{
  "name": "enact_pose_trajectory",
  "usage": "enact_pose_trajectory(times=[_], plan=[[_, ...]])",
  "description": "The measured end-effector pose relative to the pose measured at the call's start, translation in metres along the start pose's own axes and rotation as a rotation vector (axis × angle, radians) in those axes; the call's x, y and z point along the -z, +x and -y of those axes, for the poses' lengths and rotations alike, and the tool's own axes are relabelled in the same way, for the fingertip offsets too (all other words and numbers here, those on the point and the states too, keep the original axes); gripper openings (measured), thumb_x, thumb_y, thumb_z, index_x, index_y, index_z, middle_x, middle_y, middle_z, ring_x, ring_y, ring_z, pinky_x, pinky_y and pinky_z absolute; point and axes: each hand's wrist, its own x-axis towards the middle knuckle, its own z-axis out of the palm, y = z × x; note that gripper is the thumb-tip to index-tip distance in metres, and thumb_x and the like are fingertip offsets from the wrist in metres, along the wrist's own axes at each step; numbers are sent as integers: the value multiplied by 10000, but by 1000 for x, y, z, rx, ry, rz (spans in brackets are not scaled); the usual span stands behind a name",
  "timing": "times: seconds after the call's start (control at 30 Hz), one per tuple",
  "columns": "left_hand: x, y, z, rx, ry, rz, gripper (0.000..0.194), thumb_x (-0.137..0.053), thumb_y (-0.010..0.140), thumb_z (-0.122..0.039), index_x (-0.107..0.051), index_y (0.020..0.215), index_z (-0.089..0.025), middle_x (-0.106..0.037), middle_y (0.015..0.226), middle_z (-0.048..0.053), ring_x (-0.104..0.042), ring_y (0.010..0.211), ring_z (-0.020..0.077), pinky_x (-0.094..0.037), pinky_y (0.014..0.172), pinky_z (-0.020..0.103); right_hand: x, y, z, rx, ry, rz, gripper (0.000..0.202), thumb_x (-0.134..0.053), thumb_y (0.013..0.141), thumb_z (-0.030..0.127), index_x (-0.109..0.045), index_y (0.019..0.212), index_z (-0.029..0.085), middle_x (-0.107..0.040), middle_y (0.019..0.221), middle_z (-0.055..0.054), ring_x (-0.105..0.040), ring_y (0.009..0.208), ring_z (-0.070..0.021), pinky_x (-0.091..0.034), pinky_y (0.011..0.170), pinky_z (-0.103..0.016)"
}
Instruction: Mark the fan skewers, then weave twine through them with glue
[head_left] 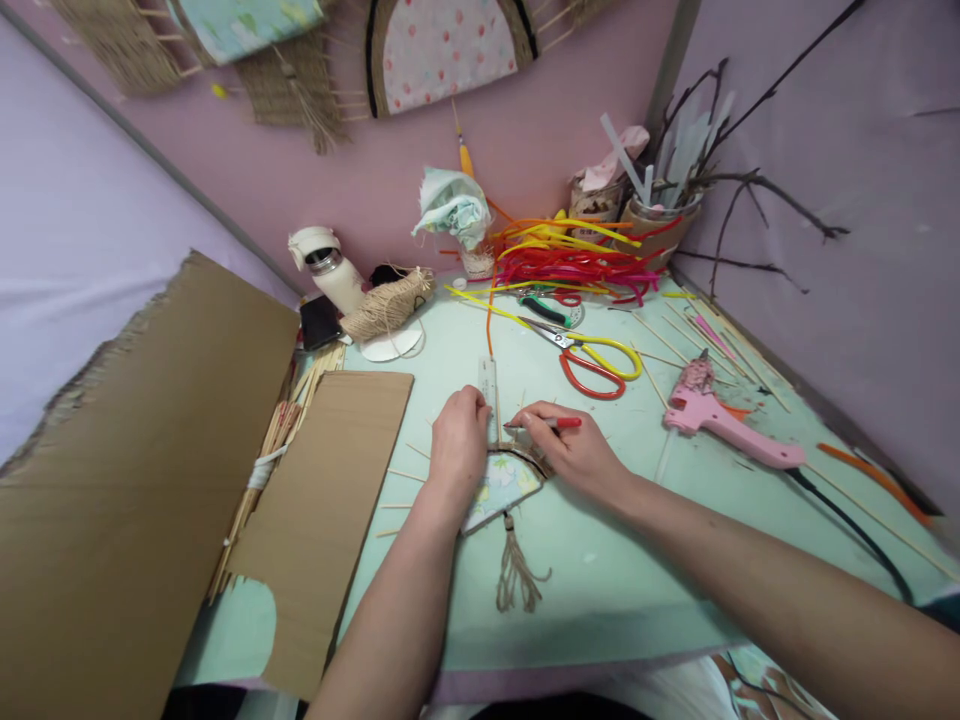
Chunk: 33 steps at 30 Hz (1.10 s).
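My left hand (459,435) is closed on a clear ruler (488,385), which stands out lengthwise above its fingertips. With a pinch, my right hand (566,440) holds a red pen (566,423), its dark tip pointing left beside the ruler and a thin stick. Beneath both hands lies a half-round fan craft (504,482) with flowered fabric, a dark braided rim and thin sticks (405,475) spreading outward. A twine tassel (517,580) hangs from its straight edge towards me. My left hand covers part of the fan.
Scissors (592,365) with red and yellow handles lie beyond my hands, near colourful pipe cleaners (577,260). A pink glue gun (727,420) rests at right, its cord trailing. Cardboard sheets (337,470) cover the left side. Farther back are a twine bundle (390,305) and a white bottle (337,280).
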Motion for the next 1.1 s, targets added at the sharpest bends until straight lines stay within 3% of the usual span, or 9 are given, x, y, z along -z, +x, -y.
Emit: enact_pose_trajectory(times=[0.13,0.23,0.33,0.4,0.5,0.63,0.8,1.1], plan=[[-1,0,0,16,-17,-3,54,-505,862,-179,-534,837,-217,-625,834,32,-568,765,185,-384,689,289,9,-2,6,31,37,-94,300,-465,929,396,-678,921,184,-684,851,-46,-606,725,-163,-452,650,-264],[0,-2,-1,33,-58,-30,55,-516,860,-193,-533,814,-218,-624,814,23,-563,753,180,-379,682,285,17,-5,8,29,18,-86,295,-468,928,391,-650,1056,198,-655,787,-31,-580,645,-150,-445,611,-265],[6,-3,-1,59,-125,-114,63,-511,874,-224,-538,818,-213,-628,818,18,-567,750,169,-390,694,282,22,-4,10,39,-128,65,216,-508,911,320,-633,1053,217,-631,714,-2,-552,614,-143,-429,624,-269],[13,-3,0,81,-165,-189,68,-505,883,-244,-542,838,-209,-634,836,20,-574,754,161,-399,701,278,24,-3,10,91,-261,199,146,-609,846,275,-630,984,231,-651,777,-8,-563,697,-163,-415,655,-276],[24,-2,0,110,-188,-247,73,-513,882,-259,-543,844,-206,-638,843,17,-580,747,153,-401,689,270,24,-2,11,174,-415,331,231,-739,732,238,-606,921,224,-645,857,-26,-550,802,-195,-390,678,-284],[34,0,-13,104,-156,-191,69,-523,877,-255,-541,832,-206,-635,819,7,-576,714,148,-391,672,269,24,-2,12,201,-482,385,259,-720,731,166,-572,940,207,-624,900,-38,-530,823,-199,-372,692,-287],[28,9,-33,42,-61,-115,82,-544,861,-210,-524,782,-210,-636,790,1,-559,705,155,-367,671,278,23,-3,11,227,-515,400,250,-618,763,55,-551,960,193,-607,908,-38,-526,858,-196,-368,729,-284],[9,15,-15,83,-25,-92,57,-537,854,-206,-526,799,-216,-647,821,12,-567,741,169,-361,684,280,23,-1,12,227,-470,372,190,-643,781,108,-544,913,202,-608,866,-18,-520,783,-172,-358,699,-272]])
